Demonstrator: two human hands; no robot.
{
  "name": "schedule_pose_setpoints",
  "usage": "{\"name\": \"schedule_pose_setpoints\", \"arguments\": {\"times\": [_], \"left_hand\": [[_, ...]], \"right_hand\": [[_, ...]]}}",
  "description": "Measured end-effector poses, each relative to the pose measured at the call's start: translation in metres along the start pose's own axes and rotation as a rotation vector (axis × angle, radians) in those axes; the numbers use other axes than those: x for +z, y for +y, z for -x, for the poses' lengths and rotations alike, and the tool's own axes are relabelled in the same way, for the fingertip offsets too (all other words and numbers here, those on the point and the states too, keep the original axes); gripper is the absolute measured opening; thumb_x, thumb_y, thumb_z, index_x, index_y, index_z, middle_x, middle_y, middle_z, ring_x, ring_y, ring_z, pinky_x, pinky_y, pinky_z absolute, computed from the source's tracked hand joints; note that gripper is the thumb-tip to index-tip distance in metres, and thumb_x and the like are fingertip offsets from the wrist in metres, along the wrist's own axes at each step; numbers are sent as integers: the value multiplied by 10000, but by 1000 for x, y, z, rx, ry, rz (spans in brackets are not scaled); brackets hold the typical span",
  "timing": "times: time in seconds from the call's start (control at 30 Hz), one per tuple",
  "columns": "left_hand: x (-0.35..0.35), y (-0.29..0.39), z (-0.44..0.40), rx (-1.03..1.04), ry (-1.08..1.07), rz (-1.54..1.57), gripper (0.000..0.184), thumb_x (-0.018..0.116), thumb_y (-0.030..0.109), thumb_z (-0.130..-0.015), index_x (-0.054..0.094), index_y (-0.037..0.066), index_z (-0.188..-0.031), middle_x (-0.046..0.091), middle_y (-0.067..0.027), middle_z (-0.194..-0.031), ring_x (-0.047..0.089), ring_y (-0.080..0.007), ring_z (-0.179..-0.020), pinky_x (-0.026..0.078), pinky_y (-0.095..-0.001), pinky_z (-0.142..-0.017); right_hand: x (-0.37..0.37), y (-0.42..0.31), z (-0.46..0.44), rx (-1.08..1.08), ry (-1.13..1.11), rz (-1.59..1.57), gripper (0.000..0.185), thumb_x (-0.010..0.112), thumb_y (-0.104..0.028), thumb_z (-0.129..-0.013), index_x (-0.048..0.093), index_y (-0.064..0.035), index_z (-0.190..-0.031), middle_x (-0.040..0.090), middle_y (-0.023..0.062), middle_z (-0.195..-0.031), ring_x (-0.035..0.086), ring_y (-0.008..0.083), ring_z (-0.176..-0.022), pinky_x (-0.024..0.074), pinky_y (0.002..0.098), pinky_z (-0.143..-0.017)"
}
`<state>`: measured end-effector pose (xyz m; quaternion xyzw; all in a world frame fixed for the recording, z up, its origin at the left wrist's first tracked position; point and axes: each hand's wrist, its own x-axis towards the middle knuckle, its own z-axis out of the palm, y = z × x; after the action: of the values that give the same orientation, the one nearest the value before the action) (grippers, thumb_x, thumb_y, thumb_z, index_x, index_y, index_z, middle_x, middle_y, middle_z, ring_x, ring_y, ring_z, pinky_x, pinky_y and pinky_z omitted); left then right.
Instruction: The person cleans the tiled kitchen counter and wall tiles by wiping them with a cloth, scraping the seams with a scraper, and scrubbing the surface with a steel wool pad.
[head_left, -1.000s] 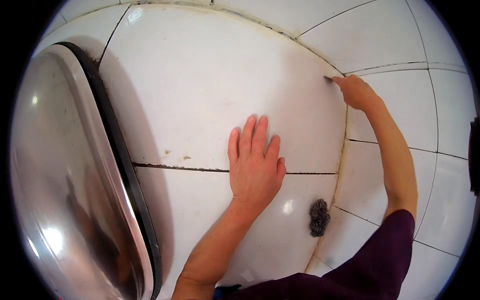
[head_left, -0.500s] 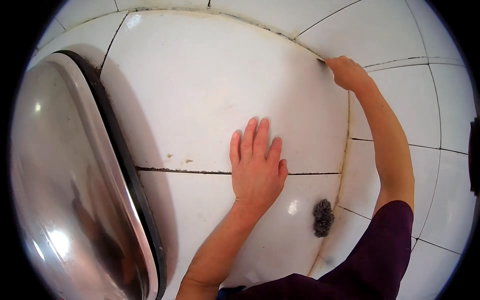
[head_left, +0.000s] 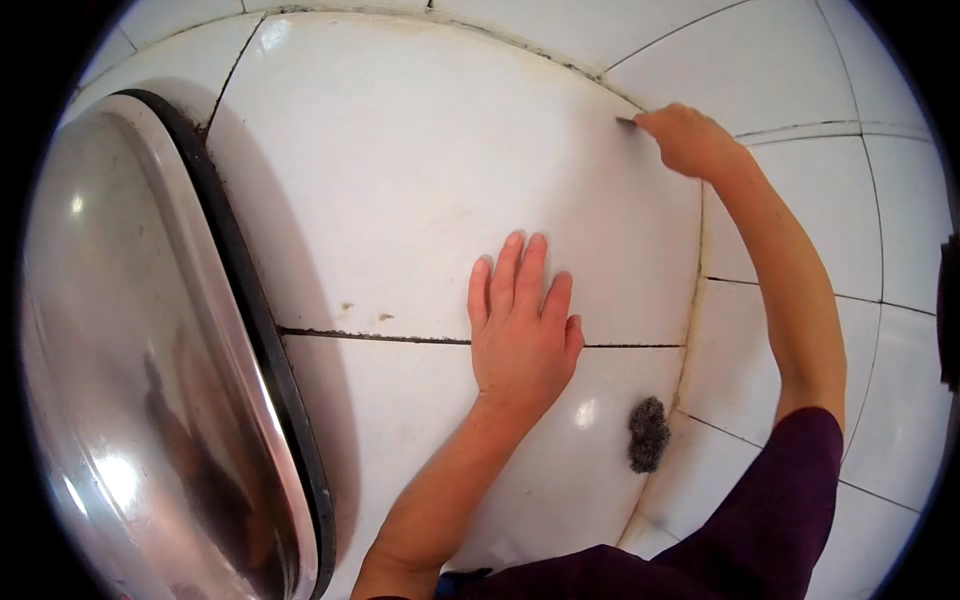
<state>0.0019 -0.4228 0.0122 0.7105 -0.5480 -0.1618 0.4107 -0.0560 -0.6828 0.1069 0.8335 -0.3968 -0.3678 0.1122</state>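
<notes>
A white tiled worktop fills most of the view, made of large glossy slabs. White wall tiles run along its far side and its right side, with thin dark lines between them. At the left, a big shiny metal dome with a black rim rests on the slabs and throws a soft shadow beside it.

The seam where the slabs meet the right wall is yellowed and stained, and it curves round at the top into the far edge. A dark joint crosses from the rim almost to that seam. A broad stretch of white tile lies between the dome and the right hand; a narrower one separates the dome from the left forearm.

A dark purple sleeve covers the right upper arm. The left hand lies palm down over the joint, fingers spread, its grip around nothing. The right hand reaches to the upper right corner, its grip closed on a small blade-like tool; only the dark tip shows, near the seam, and I cannot tell whether it touches the tile. A dark grey scouring pad lies just beside the right seam. Small brown spots mark the slab above the joint.
</notes>
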Motion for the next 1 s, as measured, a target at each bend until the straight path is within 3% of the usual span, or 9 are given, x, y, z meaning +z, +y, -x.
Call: {"name": "schedule_pose_setpoints", "arguments": {"times": [0.37, 0.43, 0.5, 0.63, 0.7, 0.77, 0.9, 0.97, 1.0], "left_hand": [[1, 0, -1, 17, 41, 17, 341, 671, 124, -683, 601, 57, -1010, 422, -125, -1327, 329, -297, -1276, 224, -501, -1044], [-1, -1, -2, 9, 27, 10, 352, 670, 129, -689, 596, 58, -1026, 430, -113, -1320, 341, -291, -1268, 228, -494, -1040], [-1, 0, -3, 10, 31, 7, 358, 667, 134, -697, 591, 59, -1039, 433, -110, -1316, 347, -289, -1263, 231, -490, -1037], [1, -2, -5, 2, 94, 21, 377, 655, 144, -722, 577, 61, -1081, 443, -101, -1306, 360, -285, -1251, 235, -483, -1033], [2, -5, -6, 31, 137, 21, 371, 634, 159, -758, 564, 55, -1108, 470, -115, -1279, 383, -290, -1237, 234, -477, -1033], [8, -9, -4, 57, 167, -26, 357, 613, 166, -787, 560, 49, -1119, 492, -125, -1261, 402, -295, -1221, 242, -460, -1030], [10, -5, -8, 103, 135, -32, 328, 574, 182, -829, 560, 38, -1123, 504, -124, -1253, 419, -296, -1196, 260, -431, -1014], [10, -4, -9, 107, 156, -63, 321, 573, 170, -828, 561, 37, -1120, 506, -123, -1250, 418, -294, -1196, 251, -428, -1020], [8, -4, -9, 89, 119, -74, 331, 583, 174, -817, 565, 43, -1120, 501, -120, -1262, 410, -292, -1211, 247, -440, -1025]], "right_hand": [[17, 17, -14, 34, 20, 4, 444, 424, 90, -754, 540, -34, -1164, 596, 182, -1044, 553, 345, -988, 475, 433, -815], [41, 28, -24, -14, 214, -33, 209, 458, 25, -762, 600, -31, -904, 622, 179, -911, 602, 353, -880, 498, 447, -729], [68, 21, 3, -36, 335, -136, 199, 467, -24, -787, 534, -36, -974, 614, 196, -865, 595, 361, -861, 489, 457, -721], [88, -39, 100, 120, 146, -564, 378, 533, -212, -839, 498, -148, -1211, 528, 255, -1051, 564, 410, -914, 468, 459, -796], [109, -66, 150, -125, 374, -672, 504, 604, -282, -815, 485, -84, -1263, 508, 266, -1161, 514, 407, -1057, 416, 412, -929], [125, -69, 176, 18, 531, -871, 454, 614, -259, -815, 523, -45, -1205, 519, 238, -1178, 509, 382, -1077, 411, 424, -925], [146, -66, 231, 511, 514, -931, 404, 612, -230, -814, 544, -39, -1162, 542, 214, -1158, 513, 359, -1078, 426, 426, -891], [159, -79, 265, 524, 153, -691, 404, 630, -216, -792, 541, -51, -1150, 523, 209, -1186, 491, 365, -1095, 424, 445, -868], [169, -88, 282, 529, 168, -664, 427, 639, -220, -782, 531, -63, -1165, 503, 205, -1209, 476, 369, -1106, 416, 454, -873]]}}
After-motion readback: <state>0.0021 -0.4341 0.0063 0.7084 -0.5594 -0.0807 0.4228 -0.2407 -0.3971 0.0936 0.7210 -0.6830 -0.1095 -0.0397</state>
